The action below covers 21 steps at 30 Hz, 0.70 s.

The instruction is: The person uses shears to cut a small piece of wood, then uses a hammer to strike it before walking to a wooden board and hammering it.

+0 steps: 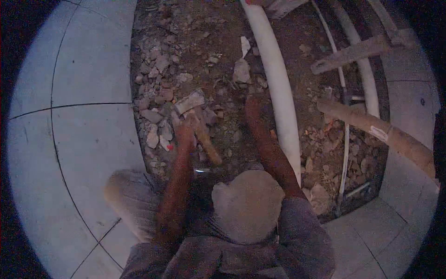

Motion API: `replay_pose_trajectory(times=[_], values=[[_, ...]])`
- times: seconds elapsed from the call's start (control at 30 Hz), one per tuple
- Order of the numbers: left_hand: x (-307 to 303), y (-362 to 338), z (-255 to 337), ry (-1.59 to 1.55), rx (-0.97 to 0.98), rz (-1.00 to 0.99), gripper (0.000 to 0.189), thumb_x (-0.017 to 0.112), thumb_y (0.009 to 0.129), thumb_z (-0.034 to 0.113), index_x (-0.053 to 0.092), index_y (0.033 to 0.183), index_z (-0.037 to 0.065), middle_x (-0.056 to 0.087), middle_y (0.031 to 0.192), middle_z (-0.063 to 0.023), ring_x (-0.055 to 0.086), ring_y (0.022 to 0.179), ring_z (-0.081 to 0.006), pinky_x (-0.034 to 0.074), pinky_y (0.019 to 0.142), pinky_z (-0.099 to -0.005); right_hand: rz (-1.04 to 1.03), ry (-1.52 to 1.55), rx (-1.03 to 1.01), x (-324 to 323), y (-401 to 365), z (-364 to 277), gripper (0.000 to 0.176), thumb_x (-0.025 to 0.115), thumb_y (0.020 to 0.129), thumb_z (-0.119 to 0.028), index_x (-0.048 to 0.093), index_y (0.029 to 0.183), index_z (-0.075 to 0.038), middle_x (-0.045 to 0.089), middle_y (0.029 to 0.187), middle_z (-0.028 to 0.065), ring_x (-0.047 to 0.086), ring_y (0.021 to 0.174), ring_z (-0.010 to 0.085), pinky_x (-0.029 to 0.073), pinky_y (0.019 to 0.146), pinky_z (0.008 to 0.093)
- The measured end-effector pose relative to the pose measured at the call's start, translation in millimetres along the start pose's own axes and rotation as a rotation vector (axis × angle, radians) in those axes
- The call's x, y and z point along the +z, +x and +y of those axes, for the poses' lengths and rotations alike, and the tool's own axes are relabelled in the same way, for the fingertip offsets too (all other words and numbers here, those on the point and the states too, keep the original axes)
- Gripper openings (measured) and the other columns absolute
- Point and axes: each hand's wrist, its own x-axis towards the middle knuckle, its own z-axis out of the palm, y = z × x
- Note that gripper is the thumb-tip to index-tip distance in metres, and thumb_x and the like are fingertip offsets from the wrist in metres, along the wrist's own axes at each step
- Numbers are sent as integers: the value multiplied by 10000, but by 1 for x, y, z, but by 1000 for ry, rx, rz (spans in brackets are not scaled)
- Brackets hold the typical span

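A hammer-like tool lies over the rubble, its pale, dusty head [189, 102] up and its wooden handle [207, 142] slanting down to the right. My left hand [185, 128] is closed around the handle just below the head. To the right, between the tool and a thick white pipe [278, 69], my right hand [252, 110] reaches down to the dirt; its fingers are dark and smeared. Just above this hand sits a pale stone [241, 71], with a white shard [245, 45] beyond it.
Broken stones [155, 65] line the left side of the trench. Pale floor tiles [93, 139] border it. At the right are a cardboard-like tube [371, 126], a wooden piece [355, 55] and thinner pipes [346, 153]. My pale-clothed knee [248, 207] is below my hands.
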Motion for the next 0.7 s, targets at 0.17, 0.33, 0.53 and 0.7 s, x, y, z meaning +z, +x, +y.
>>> replay_pose_trajectory(times=[0.17,0.33,0.53,0.7], values=[[-6,22,-10,-509,137,106,754,639,801,309,260,1328,-74,490,1210,-180,507,1053,-266,391,916,-341,-105,106,13,-3,7,-3,472,583,825,-251,443,1186,18,553,1012,211,528,943,378,420,808,454],[24,-44,129,81,126,189,761,663,769,366,306,1270,-81,488,1198,-196,494,1077,-284,389,899,-367,-249,319,44,-28,-5,18,461,581,828,-258,456,1174,18,561,994,208,540,917,374,430,788,448],[95,-33,68,286,437,93,689,615,790,447,359,1255,8,535,993,-170,533,864,-253,430,780,-388,-137,624,138,-199,-57,-66,371,616,829,-340,572,998,-13,591,813,107,545,713,177,449,663,358],[99,-58,89,158,486,-129,680,593,806,447,357,1256,-5,542,938,-141,545,802,-254,449,720,-369,-174,705,188,-202,-74,-28,342,647,818,-293,573,1001,-13,598,828,81,551,744,165,454,678,353]])
